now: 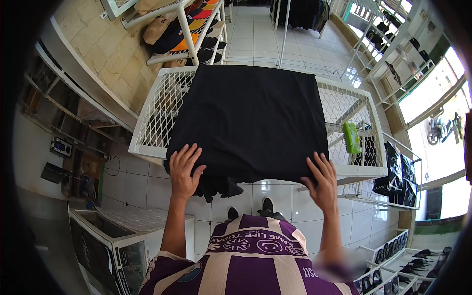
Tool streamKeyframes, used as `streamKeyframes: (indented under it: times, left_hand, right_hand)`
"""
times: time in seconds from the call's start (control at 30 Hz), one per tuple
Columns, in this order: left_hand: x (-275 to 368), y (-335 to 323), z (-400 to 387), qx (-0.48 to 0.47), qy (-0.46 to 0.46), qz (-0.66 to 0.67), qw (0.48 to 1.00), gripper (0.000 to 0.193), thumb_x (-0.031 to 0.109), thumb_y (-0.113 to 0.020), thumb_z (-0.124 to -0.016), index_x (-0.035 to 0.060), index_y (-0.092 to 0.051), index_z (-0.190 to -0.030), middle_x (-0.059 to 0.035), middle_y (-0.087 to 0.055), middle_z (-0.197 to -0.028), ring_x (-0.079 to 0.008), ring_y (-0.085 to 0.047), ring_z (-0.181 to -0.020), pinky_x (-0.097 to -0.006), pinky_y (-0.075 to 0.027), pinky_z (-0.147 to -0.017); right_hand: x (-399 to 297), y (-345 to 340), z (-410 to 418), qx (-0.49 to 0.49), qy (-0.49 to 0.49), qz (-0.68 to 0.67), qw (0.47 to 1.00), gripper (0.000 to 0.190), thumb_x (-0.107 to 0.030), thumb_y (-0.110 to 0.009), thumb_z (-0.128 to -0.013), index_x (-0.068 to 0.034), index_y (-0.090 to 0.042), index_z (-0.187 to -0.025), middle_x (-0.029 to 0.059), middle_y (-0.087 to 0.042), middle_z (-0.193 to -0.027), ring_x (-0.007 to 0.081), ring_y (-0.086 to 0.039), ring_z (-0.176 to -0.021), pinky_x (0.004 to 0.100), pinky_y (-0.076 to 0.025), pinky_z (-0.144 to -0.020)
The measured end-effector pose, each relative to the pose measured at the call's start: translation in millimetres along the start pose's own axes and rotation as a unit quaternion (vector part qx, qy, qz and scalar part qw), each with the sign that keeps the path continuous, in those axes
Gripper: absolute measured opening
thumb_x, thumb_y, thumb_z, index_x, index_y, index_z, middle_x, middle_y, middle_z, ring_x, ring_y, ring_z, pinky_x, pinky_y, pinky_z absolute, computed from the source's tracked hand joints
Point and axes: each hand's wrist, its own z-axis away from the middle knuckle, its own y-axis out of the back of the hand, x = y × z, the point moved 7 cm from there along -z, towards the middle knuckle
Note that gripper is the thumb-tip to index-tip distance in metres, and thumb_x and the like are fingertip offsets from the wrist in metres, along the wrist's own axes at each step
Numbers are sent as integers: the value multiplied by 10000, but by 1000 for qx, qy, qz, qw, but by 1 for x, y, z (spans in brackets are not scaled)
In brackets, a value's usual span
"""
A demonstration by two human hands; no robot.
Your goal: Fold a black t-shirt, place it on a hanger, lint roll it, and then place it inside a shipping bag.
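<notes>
A black cloth garment (pixel 250 118) lies spread across a white metal mesh table (pixel 374 171), with some creases in its middle. Its near edge hangs over the table's front, and a bunched dark part dangles below at the left. My left hand (pixel 185 171) rests flat on the near left corner of the cloth, fingers apart. At the near right corner, my right hand (pixel 321 179) touches the cloth with spread fingers, its thumb by the hanging edge. Neither hand visibly grips the fabric.
A green brush (pixel 352 138) lies on the mesh right of the cloth. Caps fill a white rack (pixel 188 33) beyond the table's left. A glass display case (pixel 114 236) stands at the near left. Packaged black items hang on a rack (pixel 418 184) at the right.
</notes>
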Motion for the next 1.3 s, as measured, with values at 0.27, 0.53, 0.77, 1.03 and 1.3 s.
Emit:
streamKeyframes:
  times: [0.27, 0.53, 0.77, 1.03, 1.3]
  left_hand:
    - [4, 21, -13, 67, -13, 88, 994, 131, 134, -626, -1017, 28, -704, -1020, -123, -730, -1121, -326, -660, -1163, -458, -478, -1009]
    - [30, 55, 35, -71, 102, 107, 987, 252, 150, -518, -1056, -5, -581, -867, -141, -596, -835, -337, -561, -805, -439, -451, -801]
    - [47, 54, 17, -127, 206, 133, 961, 238, 207, -674, -1000, 6, -671, -875, -116, -643, -766, -288, -609, -723, -409, -483, -723]
    - [78, -4, -77, 59, 22, 56, 996, 156, 160, -777, -916, 32, -690, -938, -89, -662, -884, -267, -634, -848, -384, -514, -761]
    - [70, -21, -61, 90, 64, 63, 992, 276, 188, -782, -914, 49, -692, -1135, -95, -684, -1108, -305, -639, -1065, -451, -483, -969]
  right_hand:
    - [11, 25, -6, 66, 18, -94, 993, 135, 1, -742, -869, -31, -735, -1000, 96, -771, -1031, 317, -692, -1133, 442, -504, -964]
    - [5, 38, 31, -55, -110, -112, 986, 86, -86, -690, -948, -8, -690, -913, 150, -665, -790, 360, -609, -755, 438, -457, -771]
    - [8, 38, 15, -61, -211, -233, 948, 174, -165, -767, -913, -4, -715, -954, 111, -666, -783, 312, -638, -783, 426, -479, -831]
    - [29, 27, -22, 62, -182, -2, 981, 233, -98, -697, -940, -25, -726, -1160, 141, -694, -986, 352, -638, -1052, 463, -468, -988]
    - [52, 22, -13, 110, -232, -138, 957, 216, -52, -730, -915, -24, -753, -1128, 146, -748, -987, 284, -686, -859, 384, -536, -813]
